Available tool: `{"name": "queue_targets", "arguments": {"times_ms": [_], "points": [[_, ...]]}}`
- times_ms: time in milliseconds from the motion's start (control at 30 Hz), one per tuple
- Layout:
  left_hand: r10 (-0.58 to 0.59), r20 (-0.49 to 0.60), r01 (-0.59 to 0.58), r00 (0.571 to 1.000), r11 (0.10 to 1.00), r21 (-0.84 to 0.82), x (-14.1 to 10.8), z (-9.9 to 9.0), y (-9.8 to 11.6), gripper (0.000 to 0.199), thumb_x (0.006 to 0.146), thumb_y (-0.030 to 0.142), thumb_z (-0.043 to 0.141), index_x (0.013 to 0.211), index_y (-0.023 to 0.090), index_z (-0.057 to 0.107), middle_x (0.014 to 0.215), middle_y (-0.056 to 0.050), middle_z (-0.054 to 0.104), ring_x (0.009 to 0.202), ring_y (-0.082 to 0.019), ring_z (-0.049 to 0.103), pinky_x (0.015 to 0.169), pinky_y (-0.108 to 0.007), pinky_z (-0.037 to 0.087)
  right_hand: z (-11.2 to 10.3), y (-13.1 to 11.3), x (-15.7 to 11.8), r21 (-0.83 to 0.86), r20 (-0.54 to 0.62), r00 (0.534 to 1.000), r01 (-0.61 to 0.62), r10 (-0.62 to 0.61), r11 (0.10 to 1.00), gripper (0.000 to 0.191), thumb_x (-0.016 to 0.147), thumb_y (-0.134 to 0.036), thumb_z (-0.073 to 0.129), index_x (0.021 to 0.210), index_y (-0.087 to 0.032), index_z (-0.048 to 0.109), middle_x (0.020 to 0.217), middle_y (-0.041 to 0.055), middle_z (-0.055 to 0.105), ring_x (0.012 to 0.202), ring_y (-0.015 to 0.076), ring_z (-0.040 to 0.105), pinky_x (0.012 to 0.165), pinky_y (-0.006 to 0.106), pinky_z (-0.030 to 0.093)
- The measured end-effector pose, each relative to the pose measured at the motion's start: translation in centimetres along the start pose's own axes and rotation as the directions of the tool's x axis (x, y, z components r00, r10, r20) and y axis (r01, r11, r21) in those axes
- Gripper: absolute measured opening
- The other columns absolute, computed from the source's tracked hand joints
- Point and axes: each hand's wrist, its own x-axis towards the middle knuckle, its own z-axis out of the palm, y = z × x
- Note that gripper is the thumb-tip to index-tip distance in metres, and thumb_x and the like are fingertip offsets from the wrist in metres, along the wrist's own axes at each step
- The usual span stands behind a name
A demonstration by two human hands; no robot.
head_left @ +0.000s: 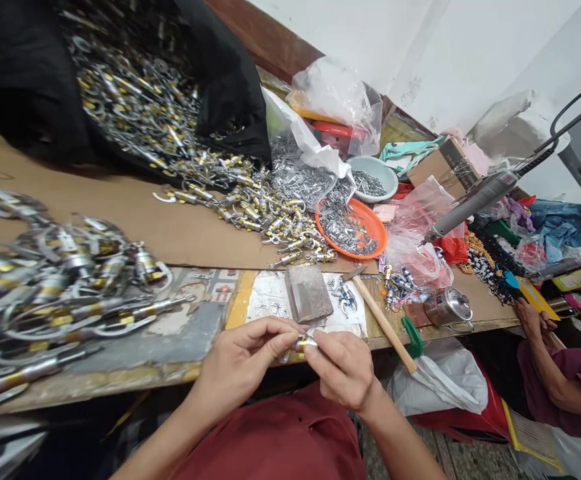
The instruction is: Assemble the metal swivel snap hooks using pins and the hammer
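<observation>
Near the bench edge, my left hand [253, 357] and my right hand [346, 370] meet around a small silver cylindrical metal fitting [304, 343] with a yellow band. Both hands pinch it between thumb and fingers, so its ends are partly covered. Just beyond them lies a grey metal block [308, 293] on a white sheet [265, 291] with small flat metal pieces. Right of the block is a small group of silver-and-blue parts [346, 298]. A hammer with a wooden handle [384, 325] lies aslant, its handle end sticking out over the edge.
Many similar fittings [250, 193] spill from a black bag [230, 80]; another blurred heap [65, 287] lies left. An orange plate [378, 230] and a pale bowl [390, 180] hold small metal parts. A metal mug [445, 308] stands right. A co-worker's arm [553, 363] is farther right.
</observation>
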Motion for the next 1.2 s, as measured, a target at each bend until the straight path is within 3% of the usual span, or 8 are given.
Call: {"name": "queue_targets", "arguments": {"times_ms": [167, 400, 500, 700, 867, 1000, 1100, 1200], "points": [[0.000, -0.003, 0.000, 1.000, 1.000, -0.031, 0.0, 0.0, 0.0, 0.017, 0.070, 0.033, 0.063, 0.065, 0.020, 0.072, 0.075, -0.006, 0.074, 0.073, -0.022, 0.066, 0.070, -0.029, 0.053, 0.2, -0.1, 0.1, 0.072, -0.015, 0.998, -0.067, 0.068, 0.995, 0.031, 0.081, -0.005, 0.046, 0.109, -0.014, 0.059, 0.096, 0.0131, 0.068, 0.084, 0.0180, 0.064, 0.066, 0.029, 0.055], [-0.214, -0.095, 0.184, 0.972, 0.949, -0.257, 0.2, 0.6, -1.8, 0.032, 0.060, 0.039, 0.074, 0.083, 0.017, 0.071, 0.080, -0.006, 0.073, 0.074, -0.021, 0.065, 0.067, -0.030, 0.054, 0.9, -0.7, 0.7, 0.198, -0.007, 0.938, -0.340, 0.348, 0.919, 0.022, 0.083, -0.011, 0.055, 0.101, -0.020, 0.065, 0.089, 0.0077, 0.068, 0.078, 0.0135, 0.066, 0.068, 0.022, 0.056], [-0.194, -0.113, 0.157, 0.974, 0.948, -0.278, 0.2, 0.9, -2.2, 0.046, 0.053, 0.035, 0.078, 0.095, 0.017, 0.068, 0.091, -0.007, 0.071, 0.087, -0.025, 0.063, 0.076, -0.034, 0.053, 1.5, -1.0, 0.6, 0.208, -0.003, 0.923, -0.376, 0.384, 0.903, 0.021, 0.083, -0.013, 0.055, 0.101, -0.018, 0.066, 0.088, 0.0086, 0.068, 0.077, 0.0137, 0.066, 0.067, 0.022, 0.056], [-0.116, -0.143, 0.096, 0.983, 0.986, -0.138, 0.4, 0.3, -2.3, 0.044, 0.064, 0.032, 0.069, 0.105, 0.021, 0.058, 0.085, -0.004, 0.063, 0.090, -0.022, 0.059, 0.083, -0.035, 0.051, 1.9, -1.4, 1.2, 0.298, 0.135, 0.875, -0.483, 0.464, 0.824, 0.019, 0.086, -0.023, 0.053, 0.092, -0.016, 0.069, 0.082, 0.0079, 0.068, 0.073, 0.0124, 0.065, 0.064, 0.019, 0.055], [-0.160, -0.105, 0.138, 0.982, 0.973, -0.186, 2.1, -1.0, -2.5, 0.055, 0.061, 0.033, 0.069, 0.110, 0.022, 0.047, 0.080, 0.000, 0.056, 0.083, -0.021, 0.059, 0.072, -0.035, 0.054, -0.1, 5.9, 3.9, 0.171, 0.140, 0.843, -0.538, 0.520, 0.825, 0.021, 0.088, -0.026, 0.050, 0.087, -0.019, 0.070, 0.094, 0.0062, 0.068, 0.090, 0.0159, 0.063, 0.083, 0.028, 0.051], [-0.220, 0.028, 0.220, 0.975, 0.943, -0.252, 3.7, -1.3, -2.1, 0.062, 0.058, 0.032, 0.072, 0.111, 0.021, 0.042, 0.073, 0.004, 0.051, 0.069, -0.018, 0.060, 0.064, -0.036, 0.056, -0.3, 15.8, 5.6, -0.327, 0.201, 0.601, -0.703, 0.774, 0.631, 0.030, 0.092, -0.021, 0.040, 0.111, -0.013, 0.062, 0.117, 0.0121, 0.061, 0.110, 0.0191, 0.055, 0.096, 0.032, 0.042], [-0.231, 0.091, 0.246, 0.969, 0.943, -0.223, 4.2, -1.3, -1.9, 0.060, 0.059, 0.030, 0.072, 0.109, 0.021, 0.042, 0.075, 0.005, 0.052, 0.064, -0.016, 0.061, 0.064, -0.037, 0.055, 1.6, 19.9, 5.2, -0.383, 0.312, 0.527, -0.692, 0.791, 0.612, 0.032, 0.084, -0.018, 0.054, 0.115, -0.015, 0.060, 0.117, 0.0115, 0.062, 0.106, 0.0226, 0.058, 0.091, 0.032, 0.044], [-0.234, 0.102, 0.250, 0.967, 0.946, -0.204, 4.4, -1.5, -2.1, 0.055, 0.062, 0.030, 0.069, 0.109, 0.022, 0.042, 0.077, 0.005, 0.052, 0.062, -0.016, 0.062, 0.065, -0.036, 0.055, 4.0, 20.7, 4.0, -0.416, 0.398, 0.478, -0.666, 0.783, 0.619, 0.031, 0.082, -0.018, 0.058, 0.112, -0.019, 0.063, 0.108, 0.0084, 0.067, 0.098, 0.0223, 0.062, 0.085, 0.031, 0.046]]}}
